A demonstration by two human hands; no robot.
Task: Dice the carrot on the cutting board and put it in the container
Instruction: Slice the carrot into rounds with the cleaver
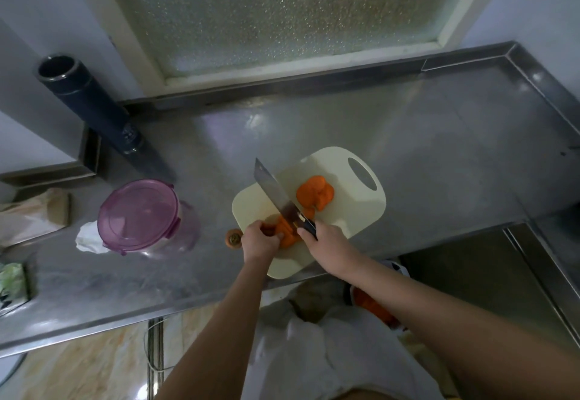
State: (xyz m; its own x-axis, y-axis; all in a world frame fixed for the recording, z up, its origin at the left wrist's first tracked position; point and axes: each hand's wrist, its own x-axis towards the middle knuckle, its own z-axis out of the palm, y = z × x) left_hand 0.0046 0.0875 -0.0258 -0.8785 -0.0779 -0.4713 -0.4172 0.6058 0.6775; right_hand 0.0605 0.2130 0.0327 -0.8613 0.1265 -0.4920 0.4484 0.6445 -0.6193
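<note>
Carrot, uncut piece (pixel 286 234): it lies on the cutting board (pixel 354 211), at about 7 o'clock from the board's middle. The left grip (pixel 260 242) is curled over its 9 o'clock end and pins it down. The right grip (pixel 328 239) is clamped round the dark handle of the cleaver (pixel 274 191). The blade points toward 11 o'clock with its heel at the carrot. I cannot tell whether the edge is touching or just above, because the frame is soft there.

Cut carrot (pixel 314 197): an orange heap on the board, at 1 o'clock of the held piece, beyond the blade. I cannot resolve whether it is dice or coarser chunks.

Trimmed carrot top (pixel 233 238): on the counter (pixel 439 148), just off the board's edge, at 9 o'clock of the left grip.

Container (pixel 141 214): clear body with the purple lid on, at 9 o'clock of the board and well apart from it. I see nothing orange through it.

Progress, my reading: cutting is partway done. One portion is reduced and one is under the knife. Left to do: finish the held piece, perhaps cut the heap finer, take the lid off, and move all the carrot into the container. No transfer has begun.
</note>
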